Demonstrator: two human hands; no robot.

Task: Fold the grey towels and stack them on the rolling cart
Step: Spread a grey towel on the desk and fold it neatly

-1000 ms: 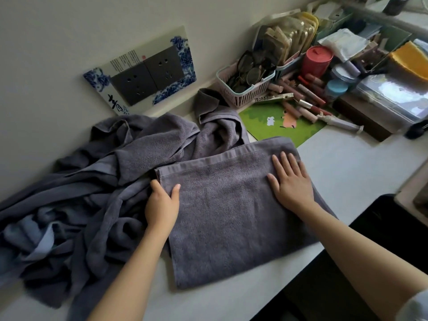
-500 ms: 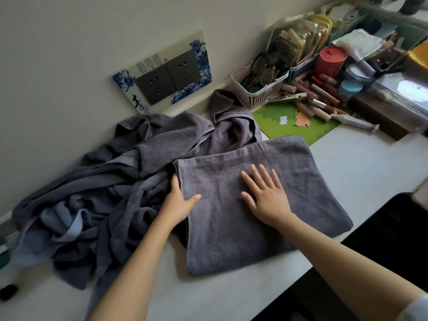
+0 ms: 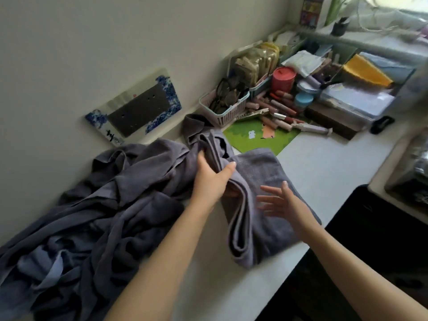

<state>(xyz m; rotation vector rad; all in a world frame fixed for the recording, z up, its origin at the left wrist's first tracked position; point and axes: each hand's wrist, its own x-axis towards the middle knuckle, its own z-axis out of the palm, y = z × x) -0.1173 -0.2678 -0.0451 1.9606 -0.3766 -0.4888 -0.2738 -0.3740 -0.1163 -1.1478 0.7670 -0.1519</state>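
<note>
Daylight comes in from the window [image 3: 393,5] at the top right, and that corner is washed out and pale. The wall [image 3: 92,42] and the left part are dim and flat, with soft shadows in the folds of the grey towels [image 3: 104,216]. The whole picture has motion blur; the right hand [image 3: 281,202] and the edges are smeared, and straight lines bend from the wide-angle lens.

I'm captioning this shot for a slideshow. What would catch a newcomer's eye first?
The left hand lifting one edge of a half-folded grey towel at centre, the open right hand above it. To the left sprawls a heap of unfolded grey towels; a red canister stands among clutter behind.
</note>
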